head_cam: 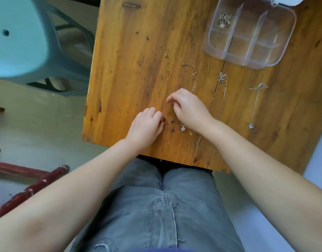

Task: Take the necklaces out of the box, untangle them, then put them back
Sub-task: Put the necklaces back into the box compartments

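Observation:
A clear compartment box [229,55] stands at the table's far right, with one tangled necklace [223,19] in its top-left cell. Laid out lengthwise on the wood are a thin gold necklace [167,77], a gold chain [193,73] with a flower pendant [183,128], a silver necklace [222,88] and a silver pendant necklace [256,100]. My left hand [147,126] is curled with its fingertips pinched on the near end of the thin gold necklace. My right hand [188,108] has bunched fingertips at that chain's middle; whether they grip it is unclear.
The wooden table [131,70] has a crack down its middle and its left edge lies close to my left hand. A teal plastic stool [20,39] stands to the left on the floor. A red wooden frame [32,186] lies at lower left. My knees are under the near edge.

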A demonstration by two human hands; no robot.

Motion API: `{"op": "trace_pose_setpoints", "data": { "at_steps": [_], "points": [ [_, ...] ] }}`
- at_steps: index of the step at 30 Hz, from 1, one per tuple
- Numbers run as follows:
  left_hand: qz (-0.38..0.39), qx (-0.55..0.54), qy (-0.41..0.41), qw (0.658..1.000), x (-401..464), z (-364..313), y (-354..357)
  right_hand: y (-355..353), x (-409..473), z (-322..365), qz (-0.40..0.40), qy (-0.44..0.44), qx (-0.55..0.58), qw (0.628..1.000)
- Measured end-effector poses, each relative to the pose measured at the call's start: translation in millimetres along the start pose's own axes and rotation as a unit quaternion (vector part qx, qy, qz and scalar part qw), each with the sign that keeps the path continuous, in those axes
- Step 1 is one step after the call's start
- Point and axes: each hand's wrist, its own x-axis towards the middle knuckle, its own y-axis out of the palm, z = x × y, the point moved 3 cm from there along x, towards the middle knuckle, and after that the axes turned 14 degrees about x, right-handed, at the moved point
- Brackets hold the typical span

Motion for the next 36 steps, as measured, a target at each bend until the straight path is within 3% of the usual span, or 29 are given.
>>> {"op": "trace_pose_setpoints", "data": {
  "at_steps": [5, 8, 10, 12, 15, 20, 23, 28, 31, 35, 36],
  "points": [
    [-0.001, -0.064, -0.039, 0.997, 2.7, 14.1, -11.0, 21.4, -10.2, 1.4, 0.051, -0.052, -0.035, 0.997],
    [-0.046, -0.14, -0.065, 0.987, 10.4, 11.9, -31.4, 30.3, -10.8, 3.5, 0.081, -0.044, -0.009, 0.996],
    [-0.089, -0.185, -0.109, 0.973, 17.4, 10.3, -49.9, 21.0, -9.3, 6.0, 0.043, -0.008, 0.082, 0.996],
    [-0.126, -0.234, -0.16, 0.951, 27.8, 11.8, -68.9, -4.7, -7.1, 5.5, -0.055, 0.028, 0.201, 0.978],
    [-0.149, -0.308, -0.21, 0.916, 53.6, 10.3, -89.9, -60.3, -8.4, -2.2, -0.173, 0.08, 0.359, 0.914],
    [-0.155, -0.322, -0.148, 0.922, 125.9, -32.0, -104.9, -145.9, -5.0, -19.0, -0.243, 0.088, 0.654, 0.711],
    [-0.158, -0.3, -0.084, 0.937, 180.3, -68.6, -108.0, -184.6, 11.7, -30.2, -0.291, 0.065, 0.69, 0.659],
    [-0.146, -0.258, -0.057, 0.953, 254.1, -107.1, -96.8, -211.2, 53.6, -44.2, -0.271, 0.045, 0.764, 0.583],
    [-0.1, -0.212, -0.074, 0.969, 266.4, -104.3, -83.1, -206.3, 65.3, -52.3, -0.281, 0.09, 0.722, 0.625],
    [-0.112, -0.168, -0.028, 0.979, 245.8, -94.2, -86.1, -199.5, 49.9, -67.6, -0.313, 0.133, 0.506, 0.792],
    [-0.128, -0.169, 0.0, 0.977, 232.6, -93.8, -86.8, -197.6, 39.3, -68.9, -0.326, 0.13, 0.454, 0.819]
  ]
}}
